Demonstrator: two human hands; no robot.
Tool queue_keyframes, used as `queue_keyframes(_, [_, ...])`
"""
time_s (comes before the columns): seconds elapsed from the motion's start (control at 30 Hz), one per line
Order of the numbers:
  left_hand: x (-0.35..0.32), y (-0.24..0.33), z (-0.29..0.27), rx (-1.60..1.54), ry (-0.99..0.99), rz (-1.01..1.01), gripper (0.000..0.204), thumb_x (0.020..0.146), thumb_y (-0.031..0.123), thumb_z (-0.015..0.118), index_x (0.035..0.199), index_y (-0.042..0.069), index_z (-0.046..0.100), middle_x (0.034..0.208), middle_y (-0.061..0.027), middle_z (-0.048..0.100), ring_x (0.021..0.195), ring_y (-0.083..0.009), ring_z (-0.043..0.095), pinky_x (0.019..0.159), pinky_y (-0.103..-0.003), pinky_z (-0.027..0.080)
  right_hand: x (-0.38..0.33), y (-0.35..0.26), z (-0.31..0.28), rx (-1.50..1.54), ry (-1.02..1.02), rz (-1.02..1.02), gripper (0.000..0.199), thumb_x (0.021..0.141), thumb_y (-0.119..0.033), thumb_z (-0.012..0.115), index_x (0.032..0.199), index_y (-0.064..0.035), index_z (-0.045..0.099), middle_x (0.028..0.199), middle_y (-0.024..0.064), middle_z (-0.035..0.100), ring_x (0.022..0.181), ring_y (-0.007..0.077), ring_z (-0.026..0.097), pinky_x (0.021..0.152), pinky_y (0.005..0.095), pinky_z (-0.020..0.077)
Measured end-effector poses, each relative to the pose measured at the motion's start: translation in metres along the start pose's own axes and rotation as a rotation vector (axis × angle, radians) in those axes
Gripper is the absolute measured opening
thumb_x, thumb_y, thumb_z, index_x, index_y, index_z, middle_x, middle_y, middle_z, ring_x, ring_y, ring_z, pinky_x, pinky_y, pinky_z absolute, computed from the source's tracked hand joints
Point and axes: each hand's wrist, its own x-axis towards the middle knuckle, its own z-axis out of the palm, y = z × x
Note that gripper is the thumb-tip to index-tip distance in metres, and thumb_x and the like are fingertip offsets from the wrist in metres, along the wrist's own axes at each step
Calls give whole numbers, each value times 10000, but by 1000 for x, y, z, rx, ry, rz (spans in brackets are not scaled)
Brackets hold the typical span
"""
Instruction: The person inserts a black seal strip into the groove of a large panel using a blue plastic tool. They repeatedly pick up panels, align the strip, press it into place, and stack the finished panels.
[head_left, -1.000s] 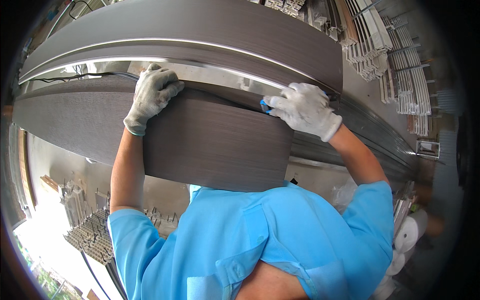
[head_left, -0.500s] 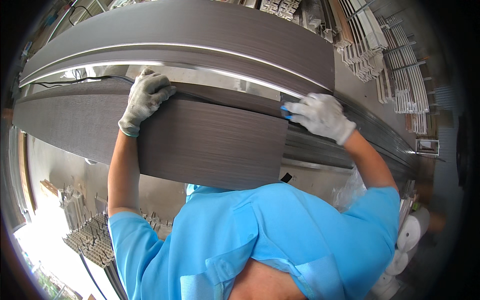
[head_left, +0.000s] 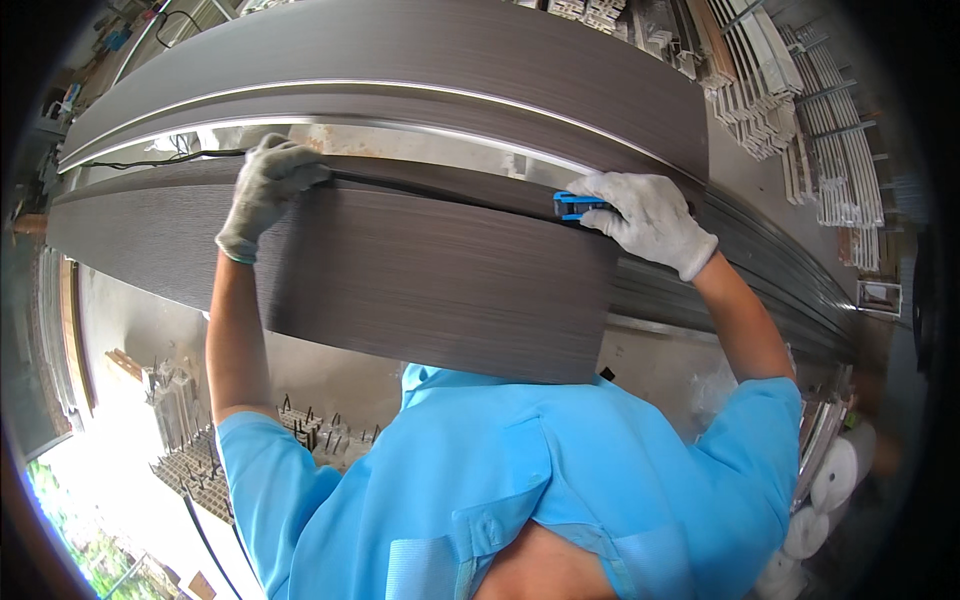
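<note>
A long dark grey wood-grain panel (head_left: 450, 285) lies across in front of me, with a thin black strip (head_left: 430, 194) running along its far side. Closed around that strip, my left hand (head_left: 270, 180) in a pale grey glove rests at the panel's far edge. My gloved right hand (head_left: 650, 222), near the panel's right end, grips a small blue and black hand tool (head_left: 576, 205) over the strip. The tool's exact kind is unclear, since fingers cover part of it. Left of my left hand, the black strip's loose length (head_left: 165, 160) trails away.
Beyond lies another long grey panel (head_left: 400, 50) with bright metal edges. Dark metal profiles (head_left: 690, 290) extend to the right. Stacked white profiles (head_left: 840, 150) stand on a rack at far right. White rolls (head_left: 835, 475) and a bundle of profiles (head_left: 195, 475) sit lower down.
My left hand has moved left along the panel. The right hand has shifted left relative to the panel's end, and the blue tool shows more plainly. The whole view has shifted slightly.
</note>
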Motion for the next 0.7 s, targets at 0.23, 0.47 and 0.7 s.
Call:
queue_keyframes(0.23, [-37,-97,-50,-12,227,-490,209,873,299,758,963,110,750,873,-21,729,866,-218,610,814,-385,510,16,-8,-1,5,-8,-6,258,856,-247,750,1065,-95,741,920,98,758,766,232,732,669,344,570])
queue_keyframes(0.47, [-34,-104,-41,196,226,-230,201,883,348,700,909,155,748,814,-26,700,871,-267,609,816,-412,489,101,-44,26,-92,-63,-184,230,897,-273,722,1064,-116,746,812,85,743,623,196,693,566,326,542])
queue_keyframes(0.7, [-36,-104,-40,162,213,-336,260,915,413,671,910,163,741,778,-15,678,957,-236,600,932,-432,403,239,-116,81,21,-18,-339,264,959,-330,641,1098,-127,737,744,67,731,519,173,635,511,347,526])
